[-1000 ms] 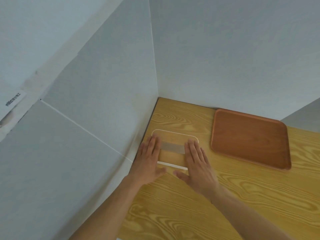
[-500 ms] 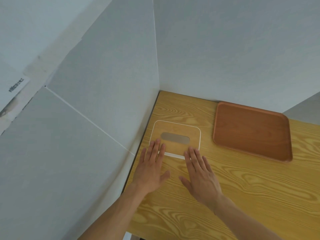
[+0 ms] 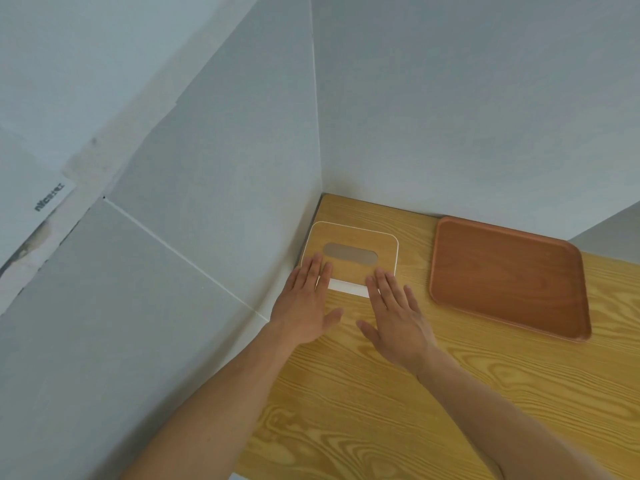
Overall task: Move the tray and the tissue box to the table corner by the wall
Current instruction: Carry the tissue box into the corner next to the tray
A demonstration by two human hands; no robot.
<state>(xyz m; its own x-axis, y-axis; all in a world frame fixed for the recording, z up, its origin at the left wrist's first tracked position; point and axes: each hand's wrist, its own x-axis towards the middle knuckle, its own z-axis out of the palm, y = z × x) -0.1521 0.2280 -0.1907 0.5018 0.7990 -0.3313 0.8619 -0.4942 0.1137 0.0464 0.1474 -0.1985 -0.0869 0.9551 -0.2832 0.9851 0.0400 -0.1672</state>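
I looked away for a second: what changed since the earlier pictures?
Both hands slid back toward the person: the left hand and right hand now touch only the near edge of the tissue box, uncovering its slot. The box stays beside the left wall; the tray has not moved.

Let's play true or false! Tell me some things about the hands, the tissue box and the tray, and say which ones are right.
1. The tissue box sits next to the left wall. True.
2. The tray has cups on it. False: it holds nothing.
3. Both hands lie flat with fingers on the box's near edge. True: left hand, right hand.
4. The tray is stacked on the tissue box. False: it lies apart, to the box's right, on the table.
5. The right hand grips the tray. False: it does not touch the tray.
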